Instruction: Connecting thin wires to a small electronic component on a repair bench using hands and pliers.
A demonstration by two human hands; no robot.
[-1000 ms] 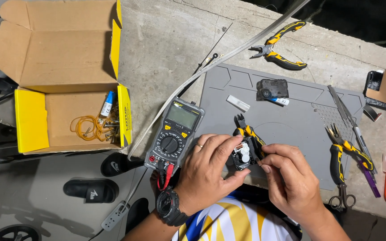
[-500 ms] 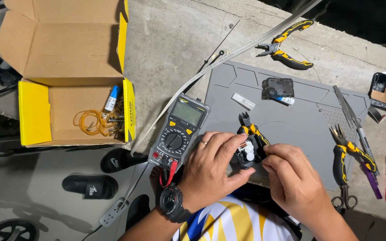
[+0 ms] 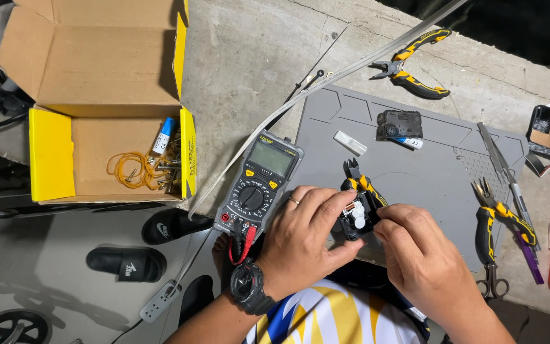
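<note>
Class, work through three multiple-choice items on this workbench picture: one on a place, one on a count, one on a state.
1. Where is the multimeter?
A. in the cardboard box
B. at the grey mat's left edge
C. on the floor

2. How many yellow-and-black pliers lie away from the hands?
A. none
B. two
C. five

3. The cardboard box is:
A. open
B. taped shut
C. crushed flat

Answers: 1 B, it lies beside the grey mat. 2 B, one above the mat, one at its right. 3 A, its flaps stand open.

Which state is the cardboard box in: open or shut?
Open. The cardboard box has its flaps spread, showing orange wire and small parts inside.
</note>
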